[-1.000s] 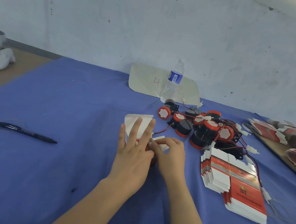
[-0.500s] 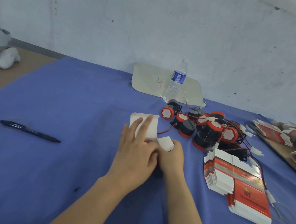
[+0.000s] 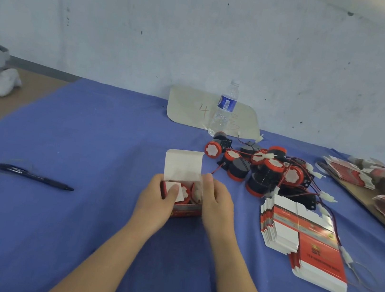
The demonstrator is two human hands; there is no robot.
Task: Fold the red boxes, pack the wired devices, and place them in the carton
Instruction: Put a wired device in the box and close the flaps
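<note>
A small red box (image 3: 185, 211) stands on the blue cloth at the centre, its white lid flap (image 3: 183, 164) raised. A red-and-black wired device (image 3: 185, 193) sits inside it. My left hand (image 3: 157, 201) grips the box's left side, thumb pressing a white side flap down. On the box's right side my right hand (image 3: 215, 203) holds on, fingers curled over the rim. A heap of wired devices (image 3: 265, 171) lies behind and to the right. Stacks of flat red boxes (image 3: 297, 239) lie at the right.
A black pen (image 3: 33, 175) lies on the cloth at the left. A water bottle (image 3: 224, 108) stands in front of a paper sheet (image 3: 192, 108) at the wall. More flat boxes (image 3: 380, 184) rest on a board at the far right. The carton is out of view.
Both hands lay over the box before, hiding it. Now they have parted to its two sides, the lid flap stands up and the device inside shows.
</note>
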